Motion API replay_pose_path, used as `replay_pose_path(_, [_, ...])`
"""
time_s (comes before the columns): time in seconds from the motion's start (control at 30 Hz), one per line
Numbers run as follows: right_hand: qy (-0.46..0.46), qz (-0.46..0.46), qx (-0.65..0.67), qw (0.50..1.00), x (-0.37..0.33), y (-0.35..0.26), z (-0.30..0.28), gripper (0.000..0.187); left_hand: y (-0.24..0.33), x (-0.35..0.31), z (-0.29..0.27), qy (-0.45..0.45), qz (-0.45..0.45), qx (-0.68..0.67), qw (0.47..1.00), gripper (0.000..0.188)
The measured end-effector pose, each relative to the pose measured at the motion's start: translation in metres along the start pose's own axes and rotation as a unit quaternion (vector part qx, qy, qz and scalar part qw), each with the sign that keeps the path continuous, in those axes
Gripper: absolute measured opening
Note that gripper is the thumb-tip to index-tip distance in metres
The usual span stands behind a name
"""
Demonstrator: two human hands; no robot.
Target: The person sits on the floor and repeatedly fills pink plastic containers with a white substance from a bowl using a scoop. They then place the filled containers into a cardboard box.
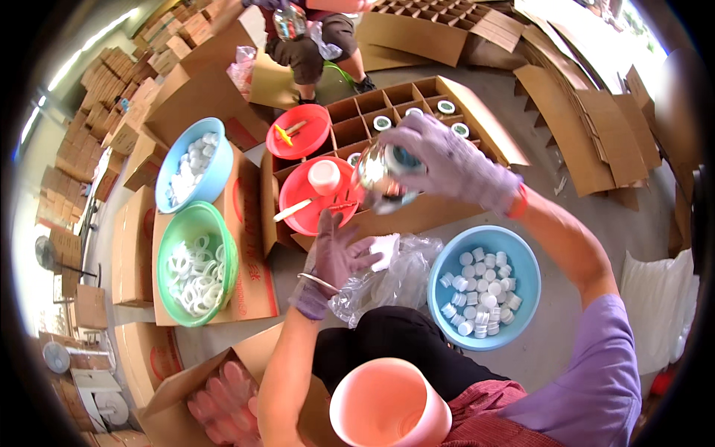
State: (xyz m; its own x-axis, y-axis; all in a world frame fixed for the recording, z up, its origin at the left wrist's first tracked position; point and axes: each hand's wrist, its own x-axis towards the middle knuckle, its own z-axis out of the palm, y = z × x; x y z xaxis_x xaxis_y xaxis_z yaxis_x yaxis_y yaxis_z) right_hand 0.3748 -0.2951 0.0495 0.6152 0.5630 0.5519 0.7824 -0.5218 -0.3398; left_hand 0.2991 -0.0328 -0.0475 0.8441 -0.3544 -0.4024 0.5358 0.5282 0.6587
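"Which step?"
"Handling the shiny jar (372, 173), I'd judge, above the near edge of the divided carton (436, 212); the next move calls for a steady grip."
"And the 2 hands?"
"Apart: right hand (432, 158) curled round the jar; left hand (334, 257) seemingly empty, fingers spread by the nearer red basin (304, 225)."

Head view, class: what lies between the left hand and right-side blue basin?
The head view shows crumpled clear plastic and a white piece between left hand and basin.

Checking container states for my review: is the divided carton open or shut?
Open: the carton has its right flap spread outward, and round tops show inside.
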Motion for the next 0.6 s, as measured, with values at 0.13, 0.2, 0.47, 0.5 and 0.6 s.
replay_pose_path(0.13, [0.061,-0.045,0.081,0.994,-0.023,-0.095,-0.028,0.067,-0.002,-0.035,0.046,-0.118,-0.022,-0.155,0.981,0.076])
replay_pose_path(0.2, [0.117,-0.056,0.115,0.985,-0.043,-0.121,-0.018,0.073,-0.007,-0.076,0.066,-0.125,0.167,0.071,0.976,0.067])
replay_pose_path(0.47, [-0.014,-0.115,0.424,0.898,-0.111,-0.17,0.013,0.094,0.001,-0.165,0.026,-0.047,0.163,-0.059,0.984,0.059])
replay_pose_path(0.5, [-0.014,-0.056,0.45,0.891,-0.127,-0.172,0.009,0.093,-0.003,-0.173,0.029,0.03,0.231,0.02,0.972,0.054])
replay_pose_path(0.6, [-0.025,0.1,0.458,0.883,-0.179,-0.185,0.001,0.082,-0.023,-0.211,0.042,0.083,0.274,0.239,0.928,0.062])
